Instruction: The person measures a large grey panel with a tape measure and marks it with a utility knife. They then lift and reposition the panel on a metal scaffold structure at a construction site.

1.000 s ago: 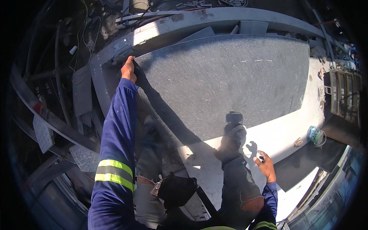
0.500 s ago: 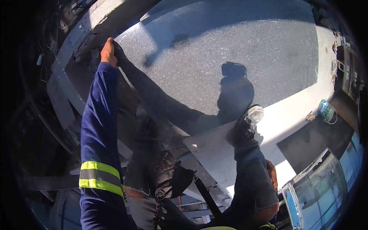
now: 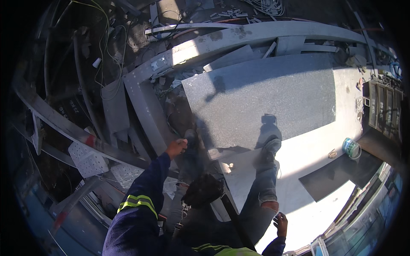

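I stand on a large grey speckled stone slab that lies flat, half in shade and half in sun. My right shoe is on its near edge and my left shoe is beside its near left corner. My left hand, in a blue sleeve with a reflective band, hangs in the air left of that corner, off the slab, fingers curled; I cannot tell whether it holds anything. My right hand is low by my right leg, fingers apart and empty. A black pouch hangs at my waist.
Grey stone strips and offcuts lie stacked left of the slab, with cables and rubble beyond. A long pale beam runs along the far side. A green and white can and a dark slab lie right, near a slotted crate.
My left hand has come off the slab's far left corner and drawn back toward my body. My head view has swung, so the slab now sits farther right.
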Demonstrator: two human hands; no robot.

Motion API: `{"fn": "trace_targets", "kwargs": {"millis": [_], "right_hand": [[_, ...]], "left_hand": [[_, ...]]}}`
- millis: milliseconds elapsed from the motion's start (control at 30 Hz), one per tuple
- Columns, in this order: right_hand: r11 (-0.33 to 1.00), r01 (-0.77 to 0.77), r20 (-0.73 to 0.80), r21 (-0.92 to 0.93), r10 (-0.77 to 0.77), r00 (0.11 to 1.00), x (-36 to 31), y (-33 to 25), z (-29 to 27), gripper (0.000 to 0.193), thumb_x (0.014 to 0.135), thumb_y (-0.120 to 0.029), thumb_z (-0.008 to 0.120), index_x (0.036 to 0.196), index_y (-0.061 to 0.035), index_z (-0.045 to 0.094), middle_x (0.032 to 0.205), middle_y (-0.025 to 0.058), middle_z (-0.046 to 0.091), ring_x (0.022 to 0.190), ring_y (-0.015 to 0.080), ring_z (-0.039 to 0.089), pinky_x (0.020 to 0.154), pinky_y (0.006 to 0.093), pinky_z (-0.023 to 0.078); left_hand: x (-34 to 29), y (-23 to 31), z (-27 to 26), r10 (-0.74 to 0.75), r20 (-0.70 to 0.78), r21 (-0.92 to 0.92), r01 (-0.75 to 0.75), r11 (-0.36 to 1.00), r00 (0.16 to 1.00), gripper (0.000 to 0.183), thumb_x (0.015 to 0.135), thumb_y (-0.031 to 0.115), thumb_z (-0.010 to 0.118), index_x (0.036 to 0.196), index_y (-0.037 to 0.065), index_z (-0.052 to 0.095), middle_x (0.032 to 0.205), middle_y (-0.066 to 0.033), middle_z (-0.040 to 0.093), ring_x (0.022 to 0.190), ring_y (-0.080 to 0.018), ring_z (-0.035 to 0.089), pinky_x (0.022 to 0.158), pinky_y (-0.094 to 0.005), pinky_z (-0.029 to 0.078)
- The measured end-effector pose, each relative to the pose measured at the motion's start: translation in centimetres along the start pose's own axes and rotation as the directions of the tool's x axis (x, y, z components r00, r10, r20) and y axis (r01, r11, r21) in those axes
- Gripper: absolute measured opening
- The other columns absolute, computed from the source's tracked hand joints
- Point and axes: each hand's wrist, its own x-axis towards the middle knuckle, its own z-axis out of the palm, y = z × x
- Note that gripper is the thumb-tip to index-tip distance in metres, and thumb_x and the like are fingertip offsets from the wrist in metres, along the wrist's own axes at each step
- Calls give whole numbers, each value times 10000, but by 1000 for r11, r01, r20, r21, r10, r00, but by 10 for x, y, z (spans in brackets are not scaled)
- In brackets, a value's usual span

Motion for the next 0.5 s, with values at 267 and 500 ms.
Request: {"fn": "trace_targets", "kwargs": {"millis": [267, 500], "right_hand": [[967, 36, -138, 252, -1, 990, -123, 30, 14, 417, 1006, -358, 695, 1335, -112, 621, 1024, 57, 686, 869, 197, 710, 659, 336, 543], [882, 121, -91, 456, -89, 992, -152, 38, 89, 419, 990, -374, 711, 1314, -117, 641, 1051, 44, 683, 892, 194, 710, 708, 363, 555]], "left_hand": [[-107, -80, -16, 451, 102, 416, -450, 790, 887, 411, 1041, 475, 581, 1121, 92, 707, 983, -107, 730, 816, -244, 695, 801, -432, 550], [-123, 66, -82, 514, -81, 278, -475, 835, 854, 420, 1002, 450, 676, 1111, 51, 746, 855, -63, 742, 715, -163, 695, 612, -333, 536]]}}
